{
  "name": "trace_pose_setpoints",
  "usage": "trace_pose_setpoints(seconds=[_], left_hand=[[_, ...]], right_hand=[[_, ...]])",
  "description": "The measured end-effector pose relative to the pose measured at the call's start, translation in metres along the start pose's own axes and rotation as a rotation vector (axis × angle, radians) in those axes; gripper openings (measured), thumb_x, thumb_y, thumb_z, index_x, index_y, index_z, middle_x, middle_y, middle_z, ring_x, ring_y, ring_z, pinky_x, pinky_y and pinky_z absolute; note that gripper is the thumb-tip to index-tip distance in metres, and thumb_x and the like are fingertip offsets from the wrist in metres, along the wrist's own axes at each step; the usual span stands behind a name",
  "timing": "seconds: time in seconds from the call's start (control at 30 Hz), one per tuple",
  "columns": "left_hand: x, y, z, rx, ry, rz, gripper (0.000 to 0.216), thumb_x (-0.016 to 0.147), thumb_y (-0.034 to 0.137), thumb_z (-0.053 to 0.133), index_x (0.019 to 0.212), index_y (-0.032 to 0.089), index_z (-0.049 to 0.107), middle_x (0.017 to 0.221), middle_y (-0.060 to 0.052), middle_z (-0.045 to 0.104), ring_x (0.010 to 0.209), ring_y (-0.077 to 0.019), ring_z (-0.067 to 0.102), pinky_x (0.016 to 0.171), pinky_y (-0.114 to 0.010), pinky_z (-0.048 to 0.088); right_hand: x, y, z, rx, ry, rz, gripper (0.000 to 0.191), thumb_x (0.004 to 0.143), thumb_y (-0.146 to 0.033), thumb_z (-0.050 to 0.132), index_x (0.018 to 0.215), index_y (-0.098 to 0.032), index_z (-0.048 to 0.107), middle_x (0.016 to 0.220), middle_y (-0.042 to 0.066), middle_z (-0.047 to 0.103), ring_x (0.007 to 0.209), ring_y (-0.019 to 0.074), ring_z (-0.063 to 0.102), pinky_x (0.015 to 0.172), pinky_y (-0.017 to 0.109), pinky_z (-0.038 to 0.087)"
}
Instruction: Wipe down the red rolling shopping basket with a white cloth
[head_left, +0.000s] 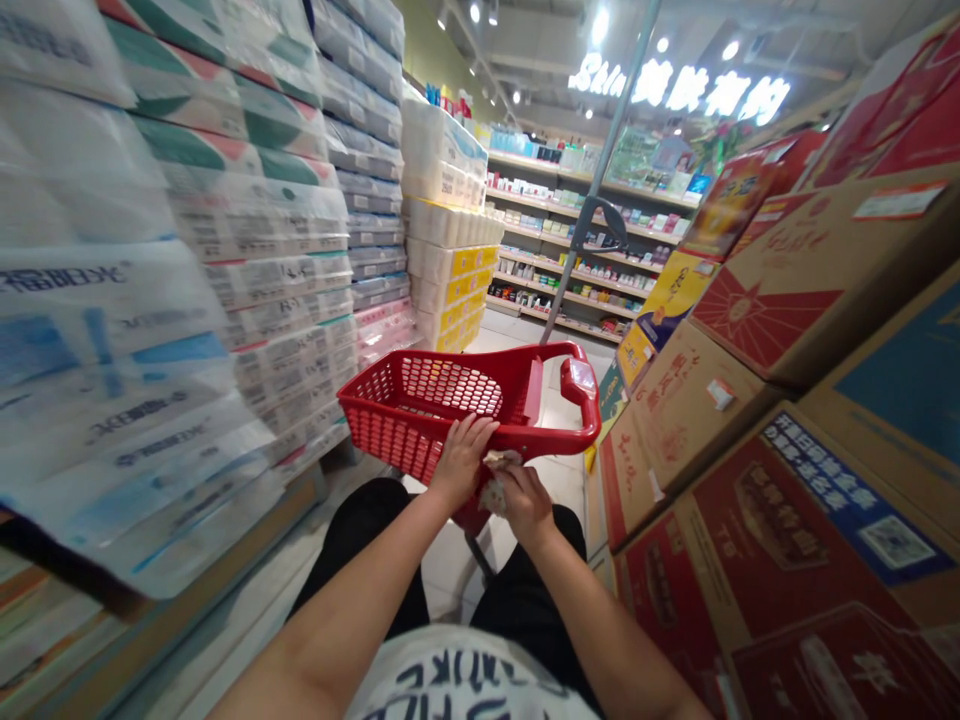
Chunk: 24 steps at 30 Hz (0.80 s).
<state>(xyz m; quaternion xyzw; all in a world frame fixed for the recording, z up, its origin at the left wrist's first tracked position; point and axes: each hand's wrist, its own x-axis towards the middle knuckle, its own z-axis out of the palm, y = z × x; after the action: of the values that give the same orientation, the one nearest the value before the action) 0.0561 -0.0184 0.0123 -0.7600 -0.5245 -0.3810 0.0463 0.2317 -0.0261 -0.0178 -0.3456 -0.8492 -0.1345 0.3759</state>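
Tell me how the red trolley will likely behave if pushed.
The red trolley is probably stiff, holding its shape, and likely light for its size, given its perforated sides. Raised on a grey frame, it might tip.

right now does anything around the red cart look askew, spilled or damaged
Nothing looks spilled or damaged. The one mild oddity: the red cart stands sideways to the person, its handle off to the right, rather than handle-first. The right hand holds a crumpled cloth just below its rim.
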Motion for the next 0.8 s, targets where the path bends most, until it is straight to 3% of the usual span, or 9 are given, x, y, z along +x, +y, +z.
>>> trace_pose_setpoints(seconds=[0.07,0.23,0.4,0.57,0.8], left_hand=[[0.0,0.001,-0.001,0.023,-0.006,-0.005,0.067,0.078,0.007,0.043,0.143,0.023,0.034,0.145,-0.005,0.043,0.14,-0.0244,0.023,0.116,-0.051,0.015],[-0.002,0.001,0.0,0.066,-0.016,0.003,0.066,0.081,0.009,0.044,0.144,0.024,0.033,0.145,-0.007,0.042,0.14,-0.0248,0.024,0.116,-0.052,0.014],[-0.002,-0.001,0.003,0.065,-0.015,-0.008,0.071,0.077,0.005,0.044,0.144,0.025,0.033,0.146,-0.006,0.04,0.14,-0.0241,0.023,0.117,-0.051,0.013],[-0.002,0.0,0.002,0.058,-0.021,0.005,0.068,0.079,0.007,0.044,0.144,0.025,0.032,0.146,-0.006,0.04,0.14,-0.0243,0.025,0.116,-0.052,0.013],[0.0,0.001,0.003,0.059,-0.026,0.0,0.066,0.08,0.007,0.042,0.143,0.024,0.033,0.145,-0.007,0.04,0.139,-0.0248,0.026,0.116,-0.053,0.015]], right_hand=[[0.0,0.0,0.001,-0.018,-0.034,-0.018,0.034,0.085,-0.014,0.054,0.117,-0.022,0.063,0.102,0.006,0.066,0.091,0.0209,0.058,0.081,0.033,0.053],[0.0,0.001,-0.001,-0.027,-0.053,0.042,0.034,0.089,-0.016,0.051,0.12,-0.022,0.062,0.113,0.007,0.063,0.104,0.0237,0.056,0.089,0.033,0.05],[-0.006,0.005,0.007,-0.064,-0.06,-0.075,0.028,0.089,-0.014,0.052,0.112,-0.022,0.066,0.098,0.006,0.068,0.086,0.0206,0.059,0.08,0.033,0.051],[-0.009,0.01,0.01,-0.078,-0.018,-0.044,0.032,0.091,-0.014,0.049,0.119,-0.023,0.063,0.109,0.007,0.066,0.098,0.0218,0.057,0.086,0.035,0.047],[-0.013,0.011,0.02,-0.108,-0.048,-0.093,0.022,0.092,-0.016,0.049,0.102,-0.022,0.068,0.096,0.005,0.068,0.084,0.0204,0.057,0.075,0.033,0.049]])
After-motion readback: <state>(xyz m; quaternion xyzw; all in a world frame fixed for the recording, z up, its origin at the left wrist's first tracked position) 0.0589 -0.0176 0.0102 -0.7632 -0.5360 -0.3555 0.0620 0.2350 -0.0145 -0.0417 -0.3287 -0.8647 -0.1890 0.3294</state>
